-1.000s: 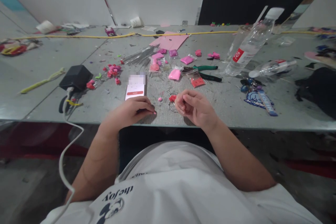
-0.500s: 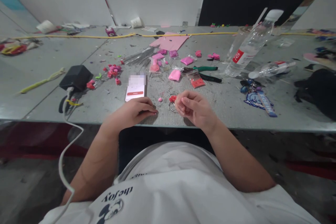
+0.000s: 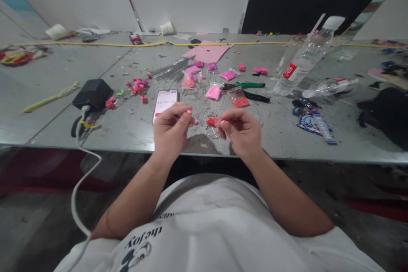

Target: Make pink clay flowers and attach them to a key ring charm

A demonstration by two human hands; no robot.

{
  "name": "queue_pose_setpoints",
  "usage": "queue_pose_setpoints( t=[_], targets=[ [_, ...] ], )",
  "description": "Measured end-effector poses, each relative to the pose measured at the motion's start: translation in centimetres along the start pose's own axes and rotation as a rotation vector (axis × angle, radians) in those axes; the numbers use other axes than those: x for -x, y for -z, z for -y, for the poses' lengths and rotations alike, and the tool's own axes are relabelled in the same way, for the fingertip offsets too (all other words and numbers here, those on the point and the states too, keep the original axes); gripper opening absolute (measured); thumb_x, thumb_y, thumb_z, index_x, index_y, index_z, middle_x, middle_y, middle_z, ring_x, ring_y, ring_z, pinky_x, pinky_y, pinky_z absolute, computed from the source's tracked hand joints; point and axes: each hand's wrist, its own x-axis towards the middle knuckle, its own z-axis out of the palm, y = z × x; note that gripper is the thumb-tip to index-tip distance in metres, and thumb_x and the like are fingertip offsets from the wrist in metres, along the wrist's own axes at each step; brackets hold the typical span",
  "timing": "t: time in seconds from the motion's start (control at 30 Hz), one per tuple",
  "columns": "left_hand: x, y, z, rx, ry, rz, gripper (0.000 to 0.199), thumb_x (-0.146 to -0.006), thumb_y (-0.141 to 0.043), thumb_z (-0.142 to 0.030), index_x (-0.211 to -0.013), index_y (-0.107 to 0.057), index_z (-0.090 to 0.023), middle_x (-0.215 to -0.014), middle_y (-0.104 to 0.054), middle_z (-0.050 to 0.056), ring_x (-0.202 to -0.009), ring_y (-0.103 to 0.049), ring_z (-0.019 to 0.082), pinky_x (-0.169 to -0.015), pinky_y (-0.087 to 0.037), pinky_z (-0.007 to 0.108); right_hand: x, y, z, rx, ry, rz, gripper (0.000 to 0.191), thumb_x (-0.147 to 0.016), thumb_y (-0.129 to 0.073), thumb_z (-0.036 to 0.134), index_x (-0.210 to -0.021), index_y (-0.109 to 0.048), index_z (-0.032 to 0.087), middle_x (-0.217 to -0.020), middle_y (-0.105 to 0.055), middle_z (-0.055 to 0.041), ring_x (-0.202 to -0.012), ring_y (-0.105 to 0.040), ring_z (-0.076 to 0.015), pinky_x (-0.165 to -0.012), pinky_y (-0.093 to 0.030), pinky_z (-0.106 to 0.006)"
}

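Observation:
My left hand (image 3: 172, 129) is raised over the table's front edge, thumb and fingers pinched together. A small pink spot shows at its thumb tip; I cannot tell whether it is clay or a nail. My right hand (image 3: 242, 131) is also closed in a pinch, with a similar pink spot at the thumb tip. Just left of its fingertips lies a red clay-like piece (image 3: 211, 121) beside a thin metal ring (image 3: 213, 132). A small pink ball (image 3: 195, 122) rests between the hands. Behind my left hand lies a phone (image 3: 165, 98) showing a timer.
Behind the hands lie bags of pink (image 3: 213, 92) and red clay (image 3: 240, 101), with green-handled pliers (image 3: 255, 85). Pink and red bits (image 3: 138, 86) and a black adapter (image 3: 92, 93) are on the left. A water bottle (image 3: 298, 66) and keychains (image 3: 315, 127) are on the right.
My left hand has lifted off the table, moved toward the middle and closed into a pinch, covering the phone's lower part. My right hand has turned slightly. The phone's display is now readable.

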Motion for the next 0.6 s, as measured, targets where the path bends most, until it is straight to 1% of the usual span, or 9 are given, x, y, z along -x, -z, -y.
queue_pose_setpoints(
  t=[0.07, 0.1, 0.2, 0.3, 0.4, 0.47, 0.6],
  targets=[
    [0.8, -2.0, 0.4, 0.068, 0.071, 0.002, 0.018, -0.081, -0.095, -0.04, -0.088, -0.084, -0.027, -0.087, -0.066, 0.0, -0.072, -0.058, 0.008, -0.064, -0.054, 0.02, 0.2, 0.0, 0.0, 0.024, 0.018, -0.012, 0.032, -0.084, -0.092, 0.048, -0.09, -0.072, 0.024, -0.074, -0.074, 0.0017, -0.059, -0.064, -0.0115, -0.049, -0.052, -0.025],
    [1.1, -2.7, 0.6, 0.107, 0.083, 0.021, 0.015, -0.082, -0.095, -0.038, -0.089, -0.085, -0.028, -0.087, -0.067, 0.0, -0.072, -0.059, 0.007, -0.064, -0.054, 0.019, 0.3, 0.0, 0.0, 0.03, 0.029, -0.016, 0.03, -0.085, -0.092, 0.046, -0.091, -0.073, 0.025, -0.076, -0.074, 0.0016, -0.06, -0.065, -0.0118, -0.051, -0.054, -0.026],
    [1.8, -3.7, 1.0, 0.182, 0.134, 0.101, 0.008, -0.085, -0.093, -0.031, -0.089, -0.086, -0.028, -0.086, -0.069, 0.0, -0.072, -0.064, 0.007, -0.065, -0.056, 0.02, 0.7, 0.2, -0.2, 0.058, 0.071, -0.026, 0.022, -0.088, -0.09, 0.041, -0.095, -0.077, 0.026, -0.082, -0.077, 0.0009, -0.061, -0.067, -0.012, -0.056, -0.059, -0.028],
    [2.0, -3.6, 1.4, 0.208, 0.192, 0.136, 0.011, -0.083, -0.094, -0.031, -0.091, -0.087, -0.028, -0.087, -0.072, 0.0, -0.073, -0.067, 0.009, -0.067, -0.059, 0.022, 1.0, 0.4, -0.4, 0.142, 0.104, -0.054, 0.017, -0.089, -0.089, 0.038, -0.098, -0.079, 0.027, -0.09, -0.08, -0.0004, -0.067, -0.071, -0.0139, -0.062, -0.065, -0.031],
    [2.1, -3.3, 1.7, 0.222, 0.235, 0.118, 0.015, -0.08, -0.097, -0.034, -0.091, -0.087, -0.029, -0.088, -0.074, 0.0, -0.073, -0.067, 0.008, -0.068, -0.058, 0.021, 1.2, 0.6, -0.6, 0.245, 0.159, -0.085, 0.016, -0.09, -0.088, 0.036, -0.101, -0.079, 0.028, -0.094, -0.081, -0.001, -0.076, -0.075, -0.0164, -0.073, -0.069, -0.035],
    [2.2, -3.1, 1.8, 0.228, 0.253, 0.113, 0.016, -0.078, -0.098, -0.033, -0.089, -0.088, -0.029, -0.088, -0.074, 0.0, -0.073, -0.066, 0.007, -0.067, -0.057, 0.02, 1.2, 0.6, -0.6, 0.304, 0.208, -0.081, 0.016, -0.09, -0.088, 0.034, -0.103, -0.079, 0.029, -0.096, -0.082, -0.0012, -0.082, -0.077, -0.0179, -0.078, -0.07, -0.036],
    [2.2, -2.9, 1.8, 0.246, 0.276, 0.143, 0.014, -0.079, -0.097, -0.032, -0.089, -0.088, -0.029, -0.085, -0.073, 0.0, -0.073, -0.066, 0.007, -0.067, -0.056, 0.019, 1.3, 0.6, -0.6, 0.335, 0.275, -0.046, 0.016, -0.091, -0.087, 0.029, -0.105, -0.079, 0.031, -0.098, -0.082, -0.0007, -0.088, -0.078, -0.0186, -0.081, -0.069, -0.036]
  ],
)
